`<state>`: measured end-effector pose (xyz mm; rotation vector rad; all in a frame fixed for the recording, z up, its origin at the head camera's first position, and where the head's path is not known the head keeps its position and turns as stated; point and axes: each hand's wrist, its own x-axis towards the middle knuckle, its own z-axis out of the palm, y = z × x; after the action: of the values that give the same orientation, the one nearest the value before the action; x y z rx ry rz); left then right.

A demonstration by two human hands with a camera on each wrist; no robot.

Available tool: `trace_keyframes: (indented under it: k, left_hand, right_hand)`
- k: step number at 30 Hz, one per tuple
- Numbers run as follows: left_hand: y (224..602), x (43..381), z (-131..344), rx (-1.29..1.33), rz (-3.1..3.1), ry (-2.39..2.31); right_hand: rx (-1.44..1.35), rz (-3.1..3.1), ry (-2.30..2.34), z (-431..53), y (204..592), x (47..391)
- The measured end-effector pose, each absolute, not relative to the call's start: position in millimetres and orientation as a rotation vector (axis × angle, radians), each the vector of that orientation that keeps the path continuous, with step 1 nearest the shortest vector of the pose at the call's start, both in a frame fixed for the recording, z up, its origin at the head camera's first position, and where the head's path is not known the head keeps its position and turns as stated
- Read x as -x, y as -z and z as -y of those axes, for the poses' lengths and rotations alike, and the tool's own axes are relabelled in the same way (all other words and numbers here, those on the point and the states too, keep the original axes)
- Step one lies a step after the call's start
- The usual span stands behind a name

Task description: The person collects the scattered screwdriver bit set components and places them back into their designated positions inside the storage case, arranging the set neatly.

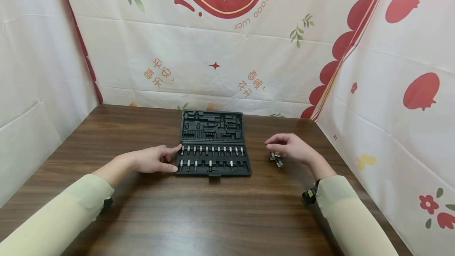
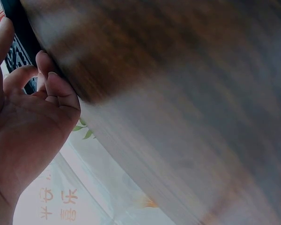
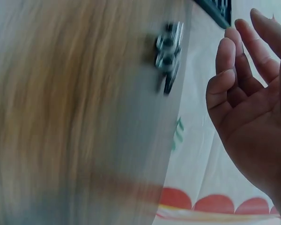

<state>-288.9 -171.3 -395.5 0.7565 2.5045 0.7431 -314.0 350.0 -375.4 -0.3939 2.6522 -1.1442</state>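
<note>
An open black plastic case (image 1: 213, 143) lies on the table, its lower half holding two rows of silver-and-black socket bits (image 1: 210, 165). The back row is full along its length, while the front row has several bare slots. My left hand (image 1: 153, 159) is at the case's left side, index fingertip by the hinge end and thumb at the front corner. To the right of the case, a small heap of loose socket bits (image 1: 276, 159) rests on the wood. My right hand (image 1: 289, 146) hovers just over that heap with fingers loosely bent and nothing in them; the right wrist view shows the bits (image 3: 168, 56) apart from the fingers.
The brown wooden table (image 1: 213, 216) extends in front of the case. A printed cloth (image 1: 213, 38) hangs behind the table's back edge and down both sides. The case's lid (image 1: 212, 125), with moulded recesses, stands raised toward the back.
</note>
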Motion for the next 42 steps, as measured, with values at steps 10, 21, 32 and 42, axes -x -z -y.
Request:
trace_keyframes:
  k: [10, 21, 32, 42]
  left_hand:
    - [396.4, 289.8, 171.4, -0.76, -2.512, -0.734]
    - [397.5, 289.6, 172.7, -0.755, -2.525, -0.72]
    - [398.3, 288.9, 172.1, -0.765, -2.525, -0.725]
    - [398.3, 289.3, 171.7, -0.77, -2.532, -0.72]
  right_hand:
    - [0.32, -2.696, 1.06, -380.7, 382.2, 312.2]
    - [0.334, -2.697, 0.951, -392.6, 388.9, 317.9]
    - [0.394, -2.728, 0.858, -388.9, 393.6, 323.9]
    - [0.364, -2.821, 0.735, -394.4, 393.8, 325.5]
